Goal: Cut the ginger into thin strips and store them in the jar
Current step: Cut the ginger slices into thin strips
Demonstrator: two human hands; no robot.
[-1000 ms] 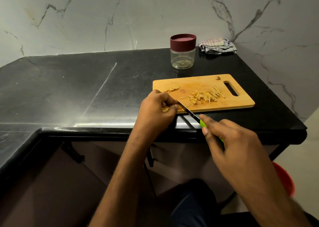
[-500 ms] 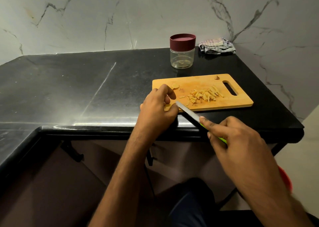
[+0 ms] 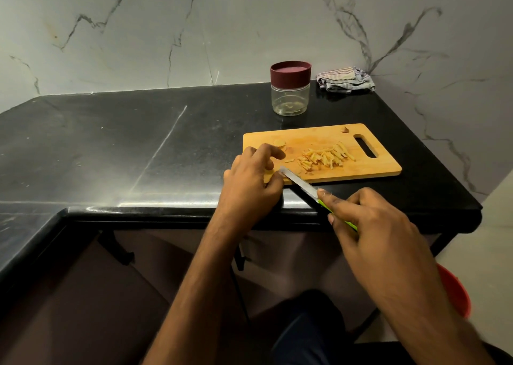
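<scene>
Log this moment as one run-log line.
phase: slicing | left hand: holds ginger piece on cutting board | right hand: grips knife | strips: piled | jar: lidded

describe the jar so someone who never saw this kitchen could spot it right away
On the black counter, look behind the wooden cutting board, toward the marble wall. The jar stands upright there, left of a crumpled cloth. It alone is clear with a maroon lid.
</scene>
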